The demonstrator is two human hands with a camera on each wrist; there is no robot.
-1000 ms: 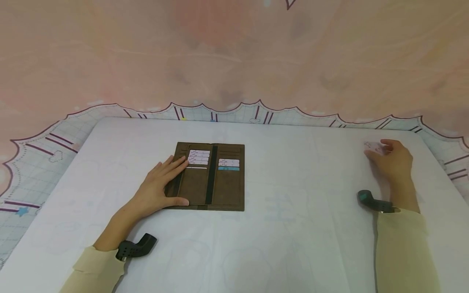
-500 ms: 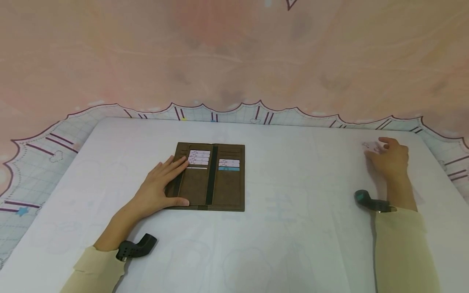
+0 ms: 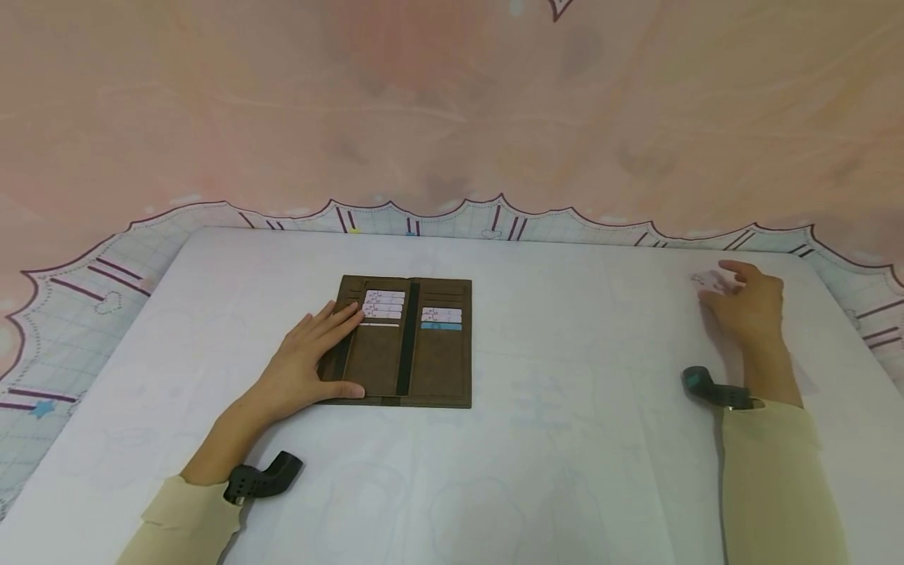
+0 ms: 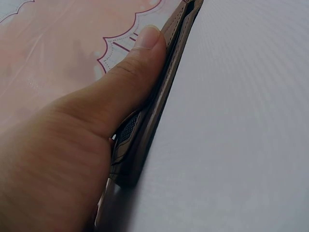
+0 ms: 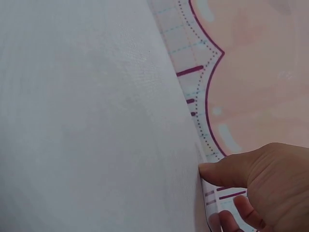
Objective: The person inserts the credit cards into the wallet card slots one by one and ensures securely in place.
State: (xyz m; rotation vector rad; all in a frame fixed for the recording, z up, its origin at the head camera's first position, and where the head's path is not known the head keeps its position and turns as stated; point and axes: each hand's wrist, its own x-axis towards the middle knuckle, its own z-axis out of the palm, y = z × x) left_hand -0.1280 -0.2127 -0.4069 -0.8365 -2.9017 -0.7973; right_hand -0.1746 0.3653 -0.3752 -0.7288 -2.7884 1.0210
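Head view: left hand (image 3: 308, 361) flat, fingers straight, pressing open brown leather card wallet (image 3: 406, 340); right hand (image 3: 745, 302) far off, fingers loosely on small pale card (image 3: 706, 280). Left wrist: thumb along wallet edge (image 4: 159, 92). Right wrist: card (image 5: 212, 193) pinched.

1 brown wallet (image 3: 406, 341), open; approx. 7 cards in its slots; 1 loose card (image 3: 708, 281); 2 hands; 2 wrist cams.
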